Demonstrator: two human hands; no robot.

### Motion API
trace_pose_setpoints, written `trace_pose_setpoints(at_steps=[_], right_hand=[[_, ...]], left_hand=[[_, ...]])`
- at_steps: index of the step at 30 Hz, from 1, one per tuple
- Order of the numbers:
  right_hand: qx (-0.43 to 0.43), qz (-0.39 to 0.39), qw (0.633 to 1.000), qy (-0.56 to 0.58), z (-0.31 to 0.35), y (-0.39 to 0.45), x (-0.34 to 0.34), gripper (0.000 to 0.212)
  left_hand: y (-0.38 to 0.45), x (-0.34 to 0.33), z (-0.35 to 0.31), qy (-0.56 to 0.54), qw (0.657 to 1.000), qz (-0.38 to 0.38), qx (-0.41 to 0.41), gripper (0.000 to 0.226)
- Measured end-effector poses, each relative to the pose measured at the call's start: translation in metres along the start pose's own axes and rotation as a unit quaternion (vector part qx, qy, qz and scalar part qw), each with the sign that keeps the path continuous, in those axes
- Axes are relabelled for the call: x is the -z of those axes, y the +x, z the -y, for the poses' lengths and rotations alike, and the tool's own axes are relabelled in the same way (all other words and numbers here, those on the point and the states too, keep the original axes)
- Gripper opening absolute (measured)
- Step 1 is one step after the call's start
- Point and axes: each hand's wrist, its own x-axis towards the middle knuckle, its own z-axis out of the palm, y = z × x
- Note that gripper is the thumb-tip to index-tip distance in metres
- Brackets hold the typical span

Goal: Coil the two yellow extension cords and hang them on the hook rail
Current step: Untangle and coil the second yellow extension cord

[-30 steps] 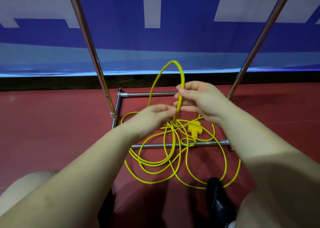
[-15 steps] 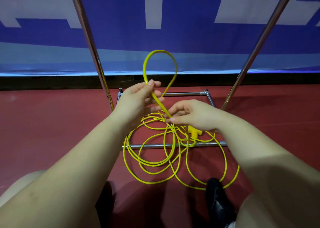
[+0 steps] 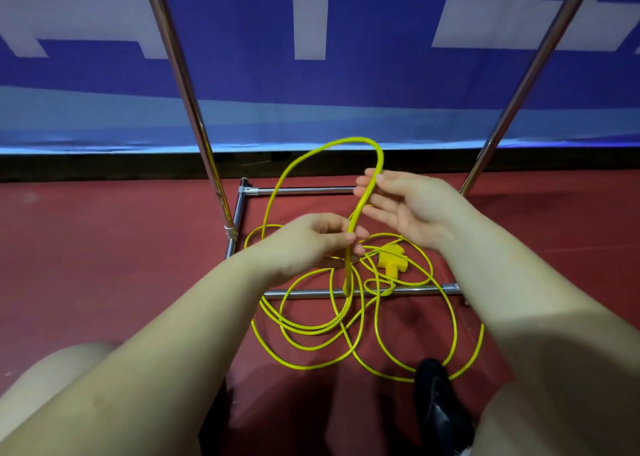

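Right hand (image 3: 405,209) risen, left hand (image 3: 311,244) pinching cord (image 3: 349,244) below

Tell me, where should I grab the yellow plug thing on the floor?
Grip the yellow plug by its short stem, the end pointing toward you, coming down from above. It lies flat on the red floor, its wide head blocky, and cord loops crowd its sides, so the stem is easiest to pinch.
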Motion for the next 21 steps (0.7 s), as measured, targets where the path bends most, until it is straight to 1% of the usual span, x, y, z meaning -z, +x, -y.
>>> trace_pose_setpoints(at_steps=[1,2,4,5,6,7,8,9,10,12,13,17,18,19,21], right_hand=[[0.002,-0.012,1.000,0.010,-0.001,0.002,0.001,0.016],[0.009,-0.021,1.000,-0.014,-0.003,0.004,0.003,0.014],[0.017,-0.021,0.990,-0.136,-0.007,0.006,0.005,0.009],[0.009,-0.003,0.977,-0.212,-0.009,0.005,0.005,0.007],[-0.005,0.028,0.956,-0.292,-0.012,0.003,0.006,0.007],[-0.012,0.066,0.927,-0.370,-0.016,0.000,0.005,0.010],[-0.013,0.098,0.899,-0.427,-0.020,-0.003,0.005,0.012],[-0.011,0.119,0.884,-0.452,-0.022,-0.005,0.003,0.011],[-0.013,0.130,0.887,-0.443,-0.022,-0.007,0.001,0.008],[-0.030,0.145,0.913,-0.379,-0.020,-0.009,-0.002,0.006],[-0.030,0.152,0.919,-0.362,-0.019,-0.009,-0.002,0.006],[-0.023,0.170,0.902,-0.397,-0.018,-0.011,-0.004,0.010],[-0.021,0.160,0.904,-0.396,-0.018,-0.012,-0.005,0.010],[-0.015,0.145,0.914,-0.378,-0.017,-0.012,-0.006,0.010],[-0.008,0.105,0.949,-0.296,-0.012,-0.011,-0.008,0.009]], left_hand=[[-0.001,0.002,-0.002,-0.013,1.000,-0.007,-0.004,0.019],[-0.001,0.004,-0.004,-0.024,0.999,-0.023,-0.012,0.020],[0.000,0.007,-0.008,-0.056,0.995,-0.073,-0.034,0.021],[0.000,0.008,-0.010,-0.089,0.990,-0.103,-0.045,0.021],[0.001,0.011,-0.012,-0.128,0.981,-0.133,-0.056,0.021],[0.001,0.013,-0.014,-0.166,0.971,-0.160,-0.064,0.021],[0.002,0.017,-0.016,-0.197,0.961,-0.183,-0.070,0.022],[0.002,0.020,-0.018,-0.220,0.952,-0.201,-0.072,0.022],[0.003,0.024,-0.019,-0.238,0.944,-0.215,-0.073,0.022],[0.003,0.027,-0.018,-0.268,0.932,-0.233,-0.070,0.021],[0.003,0.028,-0.018,-0.281,0.927,-0.238,-0.068,0.020],[0.006,0.026,-0.016,-0.312,0.915,-0.247,-0.068,0.016],[0.007,0.025,-0.015,-0.315,0.915,-0.242,-0.069,0.016],[0.007,0.024,-0.015,-0.312,0.920,-0.228,-0.068,0.016],[0.006,0.021,-0.013,-0.273,0.945,-0.170,-0.053,0.019]])
